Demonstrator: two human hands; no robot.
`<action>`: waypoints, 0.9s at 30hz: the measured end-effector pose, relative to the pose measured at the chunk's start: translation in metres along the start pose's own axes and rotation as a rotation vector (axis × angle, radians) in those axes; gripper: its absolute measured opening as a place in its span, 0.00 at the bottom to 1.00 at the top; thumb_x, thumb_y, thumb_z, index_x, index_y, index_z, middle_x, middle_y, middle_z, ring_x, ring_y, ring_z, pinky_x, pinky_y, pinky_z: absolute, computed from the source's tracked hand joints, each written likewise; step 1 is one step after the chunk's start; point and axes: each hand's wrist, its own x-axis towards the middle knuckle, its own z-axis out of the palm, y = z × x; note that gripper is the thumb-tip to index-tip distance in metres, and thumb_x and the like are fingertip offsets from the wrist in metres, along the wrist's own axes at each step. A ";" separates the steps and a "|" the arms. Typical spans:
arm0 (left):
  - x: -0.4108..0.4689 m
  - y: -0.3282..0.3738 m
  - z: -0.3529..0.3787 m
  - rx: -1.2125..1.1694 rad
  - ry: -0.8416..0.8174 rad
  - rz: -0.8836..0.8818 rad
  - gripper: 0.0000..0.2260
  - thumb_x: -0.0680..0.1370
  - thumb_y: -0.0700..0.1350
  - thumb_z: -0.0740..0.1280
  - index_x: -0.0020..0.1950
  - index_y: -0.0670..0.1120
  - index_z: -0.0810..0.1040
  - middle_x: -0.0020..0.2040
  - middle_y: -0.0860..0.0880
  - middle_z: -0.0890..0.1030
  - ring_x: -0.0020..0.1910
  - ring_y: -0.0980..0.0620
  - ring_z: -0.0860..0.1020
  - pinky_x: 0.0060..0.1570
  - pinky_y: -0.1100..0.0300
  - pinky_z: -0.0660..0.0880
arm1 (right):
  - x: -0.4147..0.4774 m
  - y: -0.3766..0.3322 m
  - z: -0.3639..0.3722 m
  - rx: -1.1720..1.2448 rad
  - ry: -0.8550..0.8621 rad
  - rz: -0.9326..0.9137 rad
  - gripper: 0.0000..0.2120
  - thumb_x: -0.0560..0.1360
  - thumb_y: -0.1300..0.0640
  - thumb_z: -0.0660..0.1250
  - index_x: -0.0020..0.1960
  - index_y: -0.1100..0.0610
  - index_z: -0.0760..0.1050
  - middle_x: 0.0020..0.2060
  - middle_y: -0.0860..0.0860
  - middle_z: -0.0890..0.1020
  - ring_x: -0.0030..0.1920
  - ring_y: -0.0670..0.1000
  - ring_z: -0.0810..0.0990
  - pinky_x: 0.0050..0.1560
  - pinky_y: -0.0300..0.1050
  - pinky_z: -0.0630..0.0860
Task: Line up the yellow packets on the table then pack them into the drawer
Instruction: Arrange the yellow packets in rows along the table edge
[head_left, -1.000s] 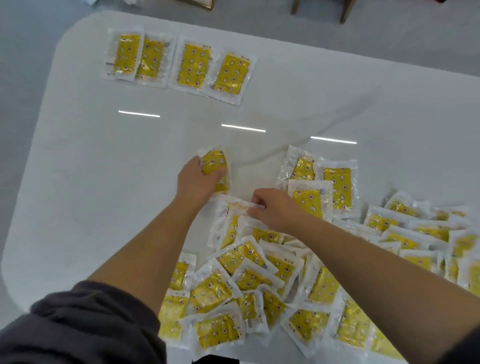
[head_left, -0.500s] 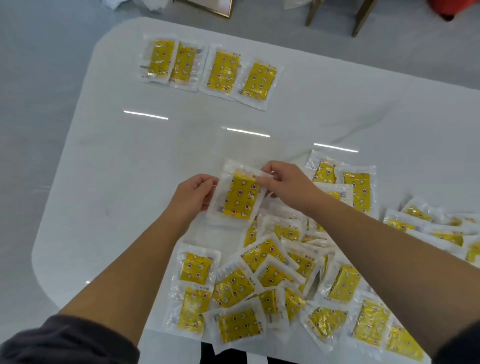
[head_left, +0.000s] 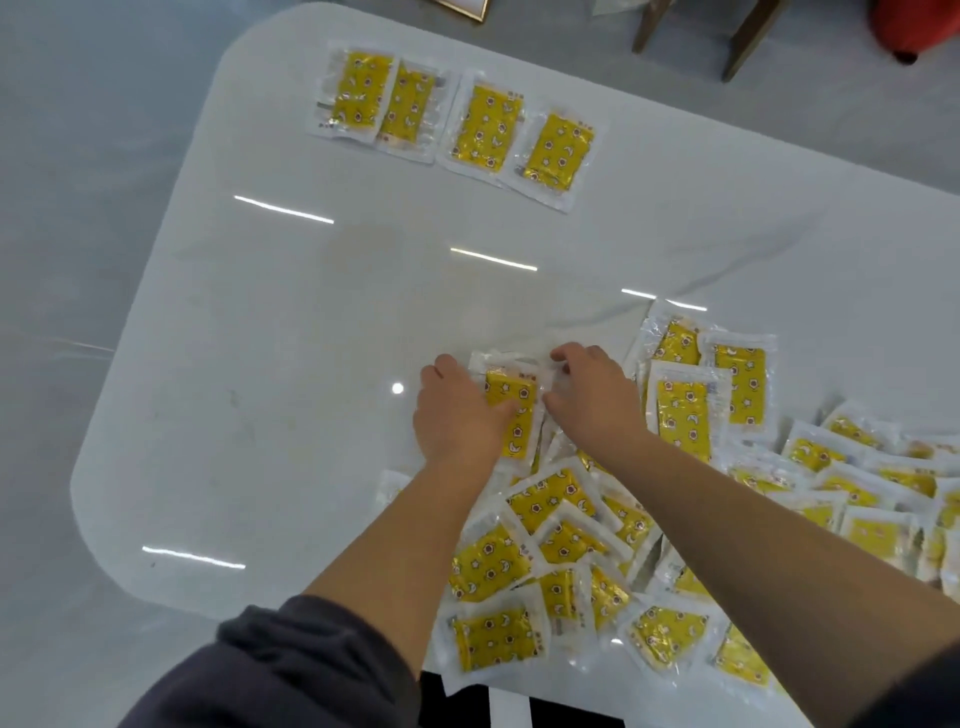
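Far out on the left of the table, I have a row of four yellow packets lying flat, long sides together and edges slightly overlapping. I take that as the line to extend, with bare tabletop to its right for more. Nearer me, my left hand grips one packet, fingers curled round its left edge and thumb laid across the yellow face, probably to keep the slippery wrapper flat. My right hand is curled onto the same packet's clear right border, seemingly pinching it at the top corner, so the two hands can square it. That packet sits at the far edge of the loose heap, which sprawls to the right and toward me in no order. I see no drawer, so packing looks a long way off.
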 end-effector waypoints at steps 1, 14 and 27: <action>-0.001 0.004 0.003 0.029 0.006 -0.015 0.33 0.69 0.59 0.75 0.64 0.44 0.64 0.60 0.47 0.72 0.57 0.46 0.76 0.53 0.53 0.72 | -0.003 0.002 -0.001 -0.004 -0.009 0.000 0.21 0.75 0.53 0.66 0.67 0.51 0.68 0.61 0.51 0.74 0.59 0.54 0.76 0.59 0.56 0.73; 0.011 -0.036 -0.041 -0.383 -0.112 -0.126 0.11 0.74 0.49 0.72 0.45 0.47 0.71 0.42 0.51 0.73 0.46 0.48 0.75 0.46 0.53 0.76 | -0.059 0.002 0.002 -0.092 0.217 -0.264 0.20 0.72 0.59 0.67 0.64 0.52 0.72 0.61 0.49 0.74 0.64 0.52 0.71 0.65 0.51 0.64; -0.009 -0.152 -0.104 -0.501 -0.010 -0.242 0.19 0.73 0.44 0.73 0.63 0.44 0.74 0.55 0.45 0.80 0.50 0.45 0.80 0.44 0.56 0.77 | -0.121 -0.078 0.114 -0.465 -0.261 -0.283 0.58 0.67 0.33 0.69 0.75 0.48 0.28 0.76 0.59 0.39 0.77 0.62 0.40 0.71 0.70 0.43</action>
